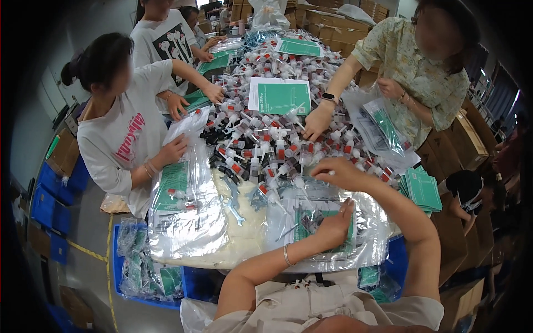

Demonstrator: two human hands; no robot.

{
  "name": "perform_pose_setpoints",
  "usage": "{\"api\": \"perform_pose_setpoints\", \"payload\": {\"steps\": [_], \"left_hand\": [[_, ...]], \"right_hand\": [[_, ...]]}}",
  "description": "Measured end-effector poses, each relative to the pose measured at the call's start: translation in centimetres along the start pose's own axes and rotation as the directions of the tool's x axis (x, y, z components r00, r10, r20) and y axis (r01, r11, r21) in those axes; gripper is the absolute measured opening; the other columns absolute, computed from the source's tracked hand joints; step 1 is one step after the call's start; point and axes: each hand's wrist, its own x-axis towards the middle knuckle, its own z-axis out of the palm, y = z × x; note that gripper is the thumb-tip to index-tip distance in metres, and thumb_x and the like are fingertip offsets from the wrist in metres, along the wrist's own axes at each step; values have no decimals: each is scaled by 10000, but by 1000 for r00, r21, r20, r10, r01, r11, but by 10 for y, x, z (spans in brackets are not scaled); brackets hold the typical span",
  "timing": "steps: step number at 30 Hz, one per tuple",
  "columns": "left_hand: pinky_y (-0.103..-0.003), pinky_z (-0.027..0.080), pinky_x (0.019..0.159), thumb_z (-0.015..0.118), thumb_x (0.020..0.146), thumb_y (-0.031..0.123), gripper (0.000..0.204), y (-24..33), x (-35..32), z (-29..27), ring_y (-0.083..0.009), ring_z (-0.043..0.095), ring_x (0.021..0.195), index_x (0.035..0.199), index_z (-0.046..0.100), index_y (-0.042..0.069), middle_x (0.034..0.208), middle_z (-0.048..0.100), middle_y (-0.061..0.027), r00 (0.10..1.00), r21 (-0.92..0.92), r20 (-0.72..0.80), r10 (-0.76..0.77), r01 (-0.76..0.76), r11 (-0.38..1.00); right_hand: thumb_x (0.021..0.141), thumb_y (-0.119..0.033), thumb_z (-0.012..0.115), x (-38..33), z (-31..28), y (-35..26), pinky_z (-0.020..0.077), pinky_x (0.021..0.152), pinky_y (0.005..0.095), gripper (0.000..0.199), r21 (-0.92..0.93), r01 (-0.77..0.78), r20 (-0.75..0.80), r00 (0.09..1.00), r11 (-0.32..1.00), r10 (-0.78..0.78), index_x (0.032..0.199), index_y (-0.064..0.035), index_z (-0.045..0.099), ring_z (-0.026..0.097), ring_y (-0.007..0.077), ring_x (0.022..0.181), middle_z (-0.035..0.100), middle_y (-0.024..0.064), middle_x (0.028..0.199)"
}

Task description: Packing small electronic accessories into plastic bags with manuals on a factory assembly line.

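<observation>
My left hand [335, 226] is closed at the right part of a clear plastic bag [277, 225], which lies flat in front of me. Inside or beneath its film show a green booklet [303, 225] and small dark parts I cannot make out. Over the near edge of the bottle pile, my right hand [345, 175] is curled with its fingertips pinched; a small white bit shows there, its kind unclear. The pile [283, 147] is of small clear bottles with white nozzle tips and red or dark bands. Left of my bag lie several metal wrenches [233, 206].
Two co-workers stand left and one right; the right one's hand [318, 121] reaches into the pile. Filled bags [186, 222] lie along the left edge. Green booklets [421, 190] are stacked at right. Blue bins [117, 261] stand below the table, cardboard boxes [466, 144] at right.
</observation>
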Motion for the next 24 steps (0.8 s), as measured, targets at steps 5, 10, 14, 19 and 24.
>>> {"api": "perform_pose_setpoints", "payload": {"steps": [5,10,14,19,24], "left_hand": [[-393,503,532,535,630,-5,789,3,7,-6,-335,629,644,1343,214,-113,1388,284,-299,997,12,-20,77,-77,997],[-395,503,529,543,626,-3,812,2,2,-8,-332,631,642,1354,199,-112,1396,275,-296,999,52,40,25,-27,998],[-407,498,511,550,660,9,828,-4,0,2,-339,625,644,1379,151,-90,1407,275,-272,997,36,-21,68,-68,997],[-371,509,528,524,658,-1,745,4,2,-11,-324,633,636,1338,243,-116,1381,303,-295,998,58,11,68,-68,996],[-386,521,552,529,657,0,737,3,2,-8,-337,646,697,1332,255,-113,1369,324,-291,997,45,8,80,-80,996]], "right_hand": [[706,-56,554,51,52,66,434,875,383,192,-631,285,92,951,721,-295,873,27,596,561,284,957,597,119,963],[729,-88,539,70,56,66,437,850,367,192,-776,285,55,920,563,-389,883,20,577,562,284,926,581,143,943],[753,-120,530,78,60,58,470,755,354,155,-867,223,119,961,446,-248,859,-10,557,587,272,819,556,155,899],[750,-138,557,73,56,66,490,632,381,169,-843,116,95,993,526,-68,875,-26,540,603,269,709,527,153,886],[730,-159,589,71,47,62,495,637,398,242,-770,189,168,981,610,-93,917,-18,529,604,301,716,514,169,931]]}}
